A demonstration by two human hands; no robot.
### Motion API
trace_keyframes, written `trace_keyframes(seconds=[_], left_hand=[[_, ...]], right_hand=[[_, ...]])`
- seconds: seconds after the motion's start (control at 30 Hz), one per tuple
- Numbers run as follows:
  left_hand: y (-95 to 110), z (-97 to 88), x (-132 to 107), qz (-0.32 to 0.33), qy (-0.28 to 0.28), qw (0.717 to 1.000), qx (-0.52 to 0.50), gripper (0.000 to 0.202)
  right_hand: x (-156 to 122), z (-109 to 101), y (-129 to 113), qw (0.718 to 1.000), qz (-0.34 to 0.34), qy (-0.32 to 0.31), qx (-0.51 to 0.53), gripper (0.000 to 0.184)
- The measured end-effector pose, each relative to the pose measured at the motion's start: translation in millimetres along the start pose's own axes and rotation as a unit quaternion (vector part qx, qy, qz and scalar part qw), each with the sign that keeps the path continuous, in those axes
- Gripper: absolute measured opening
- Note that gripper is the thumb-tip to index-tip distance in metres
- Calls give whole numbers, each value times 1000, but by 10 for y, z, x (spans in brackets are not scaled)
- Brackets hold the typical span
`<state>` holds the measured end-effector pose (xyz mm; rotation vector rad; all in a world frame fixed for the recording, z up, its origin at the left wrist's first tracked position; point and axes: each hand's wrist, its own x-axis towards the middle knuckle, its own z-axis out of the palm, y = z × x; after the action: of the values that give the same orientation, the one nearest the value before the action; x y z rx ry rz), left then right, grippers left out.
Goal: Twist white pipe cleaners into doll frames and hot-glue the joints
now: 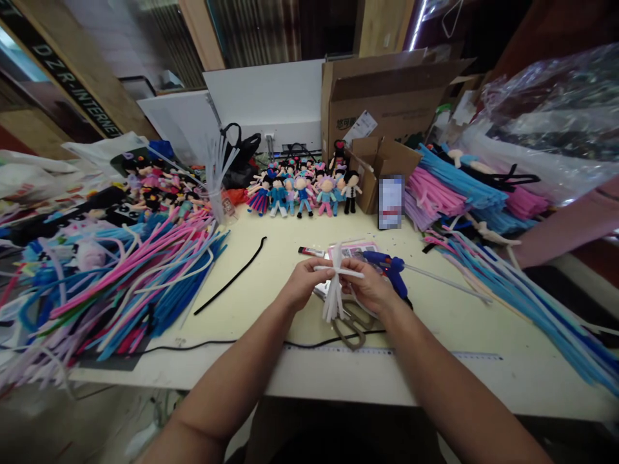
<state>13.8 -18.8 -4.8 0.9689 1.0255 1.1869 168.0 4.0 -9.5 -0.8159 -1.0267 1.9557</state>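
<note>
Between both hands, above the table, is a bundle of white pipe cleaners [333, 301], its strands fanning downward and a white piece lying crosswise at the top. My left hand [305, 281] pinches the bundle's left side near the crosspiece. My right hand [368, 285] grips it from the right, with the fingers partly hidden behind. Below the bundle lies a pair of scissors [354, 335], its handles toward me. A blue hot glue gun [397, 274] with a long glue stick rests beside my right hand.
Heaps of coloured pipe cleaners [126, 277] cover the left side; more bundles [488, 270] lie at right. Small dolls [302, 193] stand at the back beside a cardboard box [367, 171] and a phone [391, 201]. A black pipe cleaner [232, 276], a ruler [464, 355] and a black cable [193, 347] lie on the table.
</note>
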Motion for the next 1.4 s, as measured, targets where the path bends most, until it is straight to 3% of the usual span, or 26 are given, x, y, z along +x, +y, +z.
trace_keyframes(seconds=[0.23, 0.87, 1.17, 1.4], left_hand=[[-8, 28, -8, -14, -62, 998, -31, 36], [11, 30, 15, 119, 90, 981, 128, 22], [3, 39, 0, 148, 121, 952, 241, 17], [-5, -11, -9, 233, 138, 892, 362, 11]], right_hand=[[28, 4, 27, 1000, -7, 11, 5, 27], [10, 59, 9, 991, -82, 75, -78, 20], [11, 111, 53, 982, -74, 130, -118, 23], [-20, 134, 63, 977, -82, 116, -158, 22]])
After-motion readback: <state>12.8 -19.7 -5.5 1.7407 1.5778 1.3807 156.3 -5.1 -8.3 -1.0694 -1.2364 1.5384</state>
